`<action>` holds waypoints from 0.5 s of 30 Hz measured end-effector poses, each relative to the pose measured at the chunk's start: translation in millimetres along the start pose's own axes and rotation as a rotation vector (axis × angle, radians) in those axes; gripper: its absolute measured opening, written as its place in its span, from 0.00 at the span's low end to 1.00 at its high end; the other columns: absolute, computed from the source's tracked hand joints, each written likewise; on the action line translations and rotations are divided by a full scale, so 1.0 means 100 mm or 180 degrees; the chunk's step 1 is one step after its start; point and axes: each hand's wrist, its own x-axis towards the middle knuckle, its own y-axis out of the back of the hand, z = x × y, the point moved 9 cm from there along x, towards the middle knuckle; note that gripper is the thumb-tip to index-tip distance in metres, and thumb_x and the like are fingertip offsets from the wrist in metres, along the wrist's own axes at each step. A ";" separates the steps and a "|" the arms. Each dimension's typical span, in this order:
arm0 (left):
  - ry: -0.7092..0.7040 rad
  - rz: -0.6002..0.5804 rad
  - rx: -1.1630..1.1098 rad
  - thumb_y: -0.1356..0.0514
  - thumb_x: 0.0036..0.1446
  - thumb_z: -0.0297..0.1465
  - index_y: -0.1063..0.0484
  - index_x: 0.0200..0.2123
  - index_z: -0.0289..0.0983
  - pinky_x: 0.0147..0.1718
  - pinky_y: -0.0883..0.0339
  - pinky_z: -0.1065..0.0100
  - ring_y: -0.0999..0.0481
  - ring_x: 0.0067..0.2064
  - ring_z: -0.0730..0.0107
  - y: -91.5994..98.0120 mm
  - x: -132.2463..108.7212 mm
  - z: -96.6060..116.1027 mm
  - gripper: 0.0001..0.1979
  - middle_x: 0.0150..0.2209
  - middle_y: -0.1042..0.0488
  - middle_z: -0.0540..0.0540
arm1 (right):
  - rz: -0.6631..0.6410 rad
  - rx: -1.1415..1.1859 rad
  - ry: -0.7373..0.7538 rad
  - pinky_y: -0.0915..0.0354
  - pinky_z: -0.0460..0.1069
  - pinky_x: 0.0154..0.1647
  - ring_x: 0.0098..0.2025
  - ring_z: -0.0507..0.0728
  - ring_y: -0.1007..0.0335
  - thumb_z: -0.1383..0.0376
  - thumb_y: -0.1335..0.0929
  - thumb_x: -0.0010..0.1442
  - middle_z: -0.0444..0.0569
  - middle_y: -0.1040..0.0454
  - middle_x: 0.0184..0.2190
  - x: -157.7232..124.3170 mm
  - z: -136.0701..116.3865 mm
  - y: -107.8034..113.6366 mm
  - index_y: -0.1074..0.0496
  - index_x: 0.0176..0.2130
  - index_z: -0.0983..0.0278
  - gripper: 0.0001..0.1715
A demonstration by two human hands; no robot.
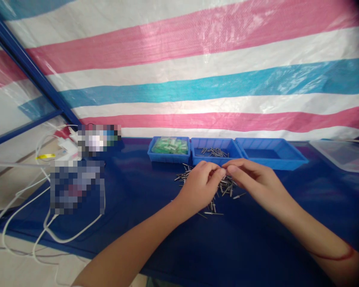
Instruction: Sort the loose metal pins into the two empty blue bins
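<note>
Fingers of left hand and right hand pinched shut, tips meeting; anything held is too small to see. Loose metal pins lie directly beneath, axes mixed, equally near both hands. Blue surface; behind, green-parts tray, pin tray, empty tray; striped tarp beyond.

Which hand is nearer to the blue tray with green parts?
Left. The left hand is in front of the tray, slightly right; the right hand is farther right.

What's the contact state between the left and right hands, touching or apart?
Touching. In the head view, the fingertips of the left hand and the right hand meet with no visible gap, just above the loose pins.
</note>
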 end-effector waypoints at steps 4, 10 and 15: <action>0.0322 0.0006 -0.0856 0.48 0.63 0.38 0.28 0.37 0.34 0.34 0.37 0.70 0.31 0.34 0.71 -0.03 0.02 -0.15 0.14 0.32 0.28 0.48 | -0.0166 0.0245 -0.0008 0.42 0.46 0.23 0.26 0.51 0.38 0.55 0.29 0.55 0.45 0.28 0.28 -0.02 -0.02 -0.11 0.25 0.34 0.60 0.11; 0.0563 -0.0258 -0.1560 0.48 0.63 0.39 0.27 0.39 0.32 0.35 0.37 0.70 0.30 0.34 0.71 -0.15 0.01 -0.22 0.16 0.33 0.26 0.47 | -0.0140 0.0429 -0.0164 0.43 0.45 0.21 0.23 0.49 0.40 0.55 0.29 0.54 0.44 0.29 0.26 -0.02 0.06 -0.09 0.25 0.34 0.60 0.11; 0.0384 -0.0476 -0.1480 0.45 0.62 0.38 0.26 0.40 0.33 0.34 0.36 0.71 0.30 0.34 0.72 -0.17 0.01 -0.14 0.15 0.36 0.26 0.46 | 0.0061 0.0357 -0.0151 0.39 0.46 0.22 0.25 0.51 0.37 0.54 0.29 0.55 0.46 0.26 0.29 -0.02 0.07 -0.01 0.23 0.35 0.58 0.12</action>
